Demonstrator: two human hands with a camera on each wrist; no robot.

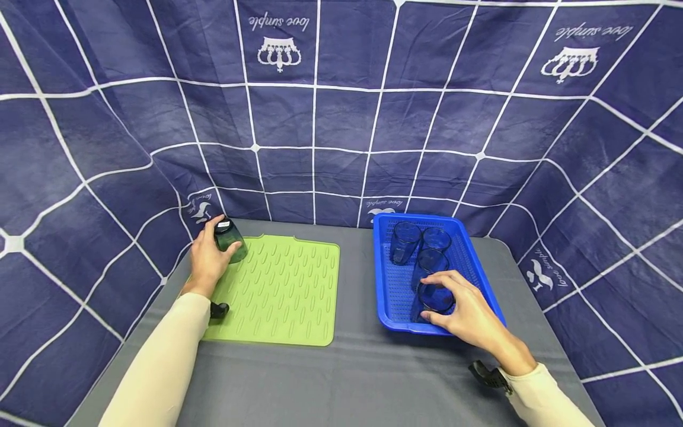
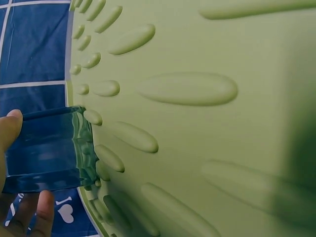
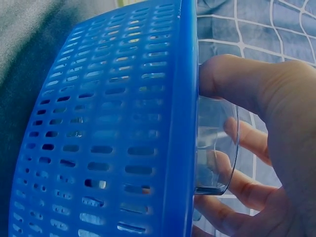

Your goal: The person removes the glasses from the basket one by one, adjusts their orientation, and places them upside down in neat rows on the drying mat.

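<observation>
At the far left corner of the green drying mat (image 1: pixel 283 290), my left hand (image 1: pixel 206 261) grips a dark-tinted drinking glass (image 1: pixel 230 240), base up with a small white label on it. In the left wrist view, thumb and fingers hold opposite sides of that glass (image 2: pixel 47 148), and its other end is right at the mat's ridges. My right hand (image 1: pixel 469 311) has thumb and fingers around the top of a clear glass (image 3: pixel 217 148) standing at the near end of the blue basket (image 1: pixel 380 284). Three more glasses (image 1: pixel 405 240) stand behind it in the basket.
A grey table (image 1: pixel 357 379) carries the mat on the left and the basket on the right, with a strip of tabletop between them. Blue cloth with white lines (image 1: pixel 341 118) hangs behind and along both sides, close to the glass at left.
</observation>
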